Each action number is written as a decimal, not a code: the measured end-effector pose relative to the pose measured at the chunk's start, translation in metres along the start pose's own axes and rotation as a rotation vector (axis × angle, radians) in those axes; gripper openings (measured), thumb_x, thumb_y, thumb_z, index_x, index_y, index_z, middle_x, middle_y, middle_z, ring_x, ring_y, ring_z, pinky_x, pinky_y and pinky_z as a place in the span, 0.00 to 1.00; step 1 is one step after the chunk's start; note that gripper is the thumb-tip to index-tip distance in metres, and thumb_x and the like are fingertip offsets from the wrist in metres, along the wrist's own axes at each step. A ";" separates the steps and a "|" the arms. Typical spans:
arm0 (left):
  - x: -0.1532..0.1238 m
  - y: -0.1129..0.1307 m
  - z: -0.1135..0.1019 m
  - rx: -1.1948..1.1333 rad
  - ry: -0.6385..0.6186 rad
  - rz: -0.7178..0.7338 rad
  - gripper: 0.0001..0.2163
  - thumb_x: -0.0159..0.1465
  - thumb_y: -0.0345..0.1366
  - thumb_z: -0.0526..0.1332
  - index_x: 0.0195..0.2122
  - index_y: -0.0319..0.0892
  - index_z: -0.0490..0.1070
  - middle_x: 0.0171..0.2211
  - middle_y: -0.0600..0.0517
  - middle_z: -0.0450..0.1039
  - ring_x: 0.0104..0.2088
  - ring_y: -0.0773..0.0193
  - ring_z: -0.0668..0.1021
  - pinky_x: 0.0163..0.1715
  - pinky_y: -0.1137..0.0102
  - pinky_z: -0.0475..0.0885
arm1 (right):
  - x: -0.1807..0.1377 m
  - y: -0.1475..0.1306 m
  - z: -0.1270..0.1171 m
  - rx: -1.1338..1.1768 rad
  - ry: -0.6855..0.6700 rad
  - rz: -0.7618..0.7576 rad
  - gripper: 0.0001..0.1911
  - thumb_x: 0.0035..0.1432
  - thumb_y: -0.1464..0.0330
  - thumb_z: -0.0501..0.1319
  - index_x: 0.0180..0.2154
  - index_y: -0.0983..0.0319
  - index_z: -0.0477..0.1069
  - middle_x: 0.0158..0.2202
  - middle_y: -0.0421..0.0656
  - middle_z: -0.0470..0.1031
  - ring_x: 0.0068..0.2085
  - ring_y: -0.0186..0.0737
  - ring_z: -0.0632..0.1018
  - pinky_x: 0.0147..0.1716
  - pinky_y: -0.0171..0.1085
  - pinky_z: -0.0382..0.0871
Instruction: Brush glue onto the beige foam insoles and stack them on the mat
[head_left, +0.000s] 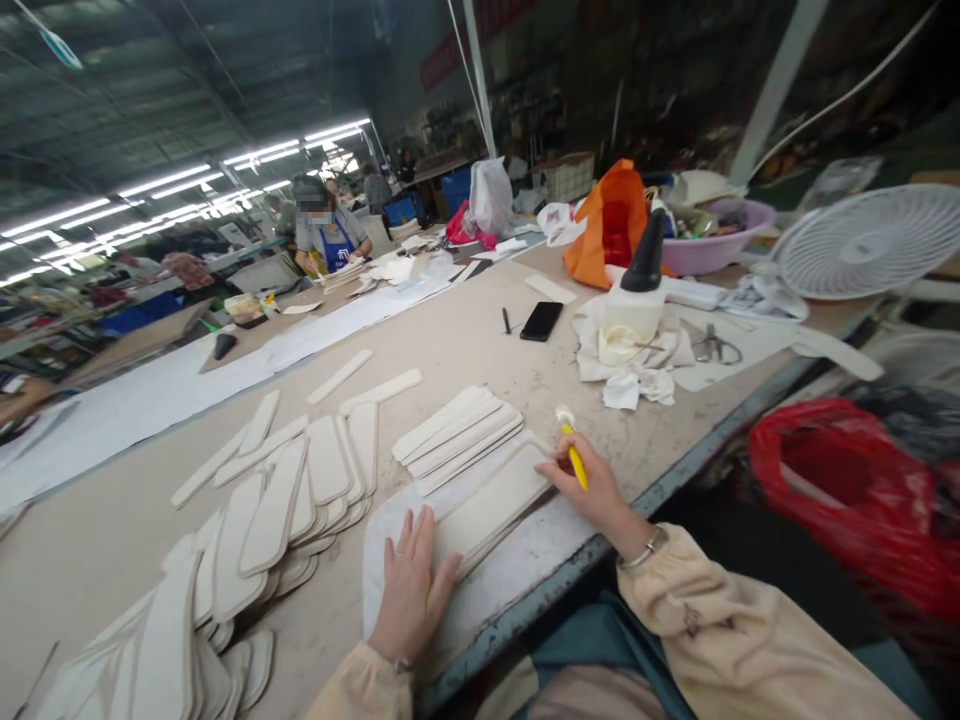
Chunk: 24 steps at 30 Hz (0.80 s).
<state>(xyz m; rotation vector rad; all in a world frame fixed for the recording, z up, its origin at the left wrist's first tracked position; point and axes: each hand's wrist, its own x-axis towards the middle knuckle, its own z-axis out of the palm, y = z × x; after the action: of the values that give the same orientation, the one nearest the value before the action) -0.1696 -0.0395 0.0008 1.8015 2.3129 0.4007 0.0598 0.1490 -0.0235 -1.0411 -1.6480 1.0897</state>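
My right hand (596, 488) grips a yellow-handled brush (577, 466), its bristle end whitish and pointing away from me. Its fingers also touch the far end of a small stack of long off-white strips (491, 512) with rounded corners. My left hand (409, 585) lies flat with fingers spread at the near end of that stack. A white paper sheet (517, 585) is under the stack, along the table edge. Just beyond, a fanned pile of similar strips (457, 428) rests on the table. A large overlapping heap of these strips (274, 515) spreads out to the left.
Farther back lie a black phone (541, 321), a black pen (506, 320) and scissors (716, 345). A white container (631, 308) with a black cone stands on crumpled cloth. Behind are an orange bag (607, 225), purple basin (712, 240) and fan (870, 240). A red plastic bag (840, 490) hangs right; a person (330, 235) works beyond.
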 end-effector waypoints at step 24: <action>-0.001 0.109 0.001 -1.484 -0.537 -0.445 0.22 0.55 0.45 0.67 0.47 0.38 0.74 0.38 0.44 0.79 0.39 0.55 0.80 0.41 0.65 0.73 | 0.018 -0.022 -0.037 0.222 0.154 -0.009 0.18 0.47 0.61 0.67 0.32 0.58 0.58 0.25 0.33 0.66 0.26 0.31 0.69 0.28 0.32 0.64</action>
<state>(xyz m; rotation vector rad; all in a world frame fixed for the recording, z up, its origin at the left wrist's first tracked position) -0.0689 -0.0158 0.0351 0.5201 1.2150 0.9976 0.0862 0.1675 0.0094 -0.9467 -1.3742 1.1293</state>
